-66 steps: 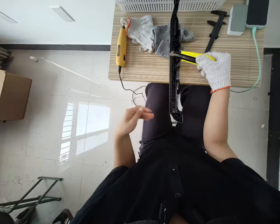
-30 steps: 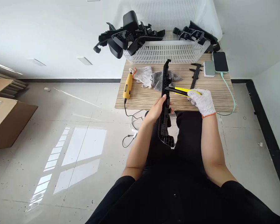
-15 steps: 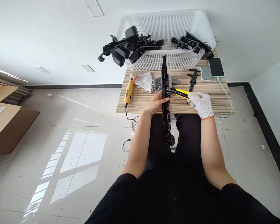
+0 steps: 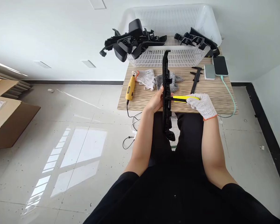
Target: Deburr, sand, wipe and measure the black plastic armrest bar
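A long black plastic part (image 4: 166,77) stands on end between my knees and the small wooden table (image 4: 224,104). My bare left hand (image 4: 156,100) grips it at mid-length from the left. My right hand (image 4: 202,105), in a white knit glove, holds a yellow utility knife (image 4: 182,98) level, its tip touching the part's right edge just beside my left fingers.
On the table lie a yellow rotary tool (image 4: 130,87) with its cord, two knit gloves (image 4: 147,78), a black caliper (image 4: 196,79), a phone (image 4: 220,65) on a charging cable and a grey block (image 4: 209,71). A white basket (image 4: 177,56) holds several black parts. Cardboard boxes (image 4: 7,121) sit at the left.
My left hand rose from my lap and took hold of the black part. The knife slid a little lower along the part's edge. My head lifted, bringing the basket into view.
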Available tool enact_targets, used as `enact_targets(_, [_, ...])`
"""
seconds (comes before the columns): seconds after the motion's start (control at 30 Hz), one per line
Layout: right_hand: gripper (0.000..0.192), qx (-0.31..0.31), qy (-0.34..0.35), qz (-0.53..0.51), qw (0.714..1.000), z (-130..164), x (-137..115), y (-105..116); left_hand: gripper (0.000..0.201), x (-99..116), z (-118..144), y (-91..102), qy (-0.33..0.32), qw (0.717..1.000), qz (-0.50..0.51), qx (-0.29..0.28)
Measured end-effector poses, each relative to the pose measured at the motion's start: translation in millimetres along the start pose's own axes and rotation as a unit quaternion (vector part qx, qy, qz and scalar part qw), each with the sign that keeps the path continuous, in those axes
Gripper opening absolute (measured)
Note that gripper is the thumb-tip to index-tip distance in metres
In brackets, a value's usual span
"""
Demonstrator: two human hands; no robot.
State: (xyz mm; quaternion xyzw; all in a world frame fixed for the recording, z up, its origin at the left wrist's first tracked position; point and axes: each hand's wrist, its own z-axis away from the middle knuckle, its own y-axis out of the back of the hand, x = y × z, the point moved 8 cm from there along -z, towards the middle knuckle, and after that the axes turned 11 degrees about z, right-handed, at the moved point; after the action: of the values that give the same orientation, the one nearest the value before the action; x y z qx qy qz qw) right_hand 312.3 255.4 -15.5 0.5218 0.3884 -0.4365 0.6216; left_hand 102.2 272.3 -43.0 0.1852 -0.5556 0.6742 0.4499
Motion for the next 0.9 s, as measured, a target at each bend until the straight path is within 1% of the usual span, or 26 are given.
enact_targets(0.1, [0.026, 0.052, 0.033, -0.026, 0.998, -0.9, -3.7, 5.6, 0.049, -0.1, -0.3, -1.1, -0.001, 1.000, 0.006, -0.013])
enact_targets(0.13, [0.026, 0.047, 0.029, -0.031, 0.998, -1.6, -2.6, 4.3, 0.048, -0.1, -0.2, -0.9, -0.001, 1.000, 0.003, -0.012])
enact_targets(0.2, [0.027, 0.007, 0.008, -0.014, 1.000, -3.0, 1.1, -2.3, 0.048, -0.4, 0.2, -0.3, 0.002, 1.000, -0.005, -0.006])
enact_targets(0.23, [0.028, -0.002, 0.000, -0.004, 1.000, -3.4, 2.4, -3.5, 0.048, -0.2, 0.3, 0.0, 0.001, 1.000, -0.007, -0.003])
enact_targets(0.33, [0.028, 0.024, 0.009, -0.009, 1.000, -3.7, 0.2, 0.9, 0.050, 1.3, 0.4, -0.6, -0.009, 1.000, -0.005, -0.005])
enact_targets(0.43, [0.028, 0.006, -0.003, 0.001, 1.000, -3.6, 1.0, -2.7, 0.052, 2.6, 1.1, -2.2, -0.017, 1.000, 0.003, -0.015])
enact_targets(0.53, [0.029, 0.041, 0.017, 0.005, 0.999, -3.7, -1.1, 2.2, 0.054, 4.0, 3.5, -3.7, -0.018, 1.000, 0.011, -0.020])
enact_targets(0.57, [0.029, 0.043, 0.021, -0.001, 0.999, -4.0, -0.9, 2.6, 0.054, 4.0, 4.5, -4.4, -0.014, 1.000, 0.012, -0.022])
enact_targets(0.67, [0.030, 0.006, 0.005, -0.006, 1.000, -5.5, 3.7, -3.0, 0.054, 2.9, 7.0, -5.8, 0.003, 1.000, 0.011, -0.017])
enact_targets(0.77, [0.028, 0.037, 0.014, -0.030, 0.999, -4.5, 1.6, 2.4, 0.048, 3.2, 8.5, -5.6, 0.006, 1.000, 0.013, 0.001])
enact_targets(0.8, [0.027, 0.036, 0.013, -0.029, 0.999, -3.8, 0.8, 2.3, 0.046, 3.1, 8.9, -5.8, 0.007, 1.000, 0.015, 0.005])
enact_targets(0.87, [0.028, 0.002, 0.001, -0.008, 1.000, -2.5, 0.8, -2.9, 0.043, 2.5, 9.3, -6.4, 0.010, 1.000, 0.019, 0.008])
enact_targets(0.9, [0.028, -0.005, -0.002, -0.003, 1.000, -1.9, 0.6, -3.9, 0.042, 2.7, 9.3, -6.2, 0.009, 1.000, 0.023, 0.010])
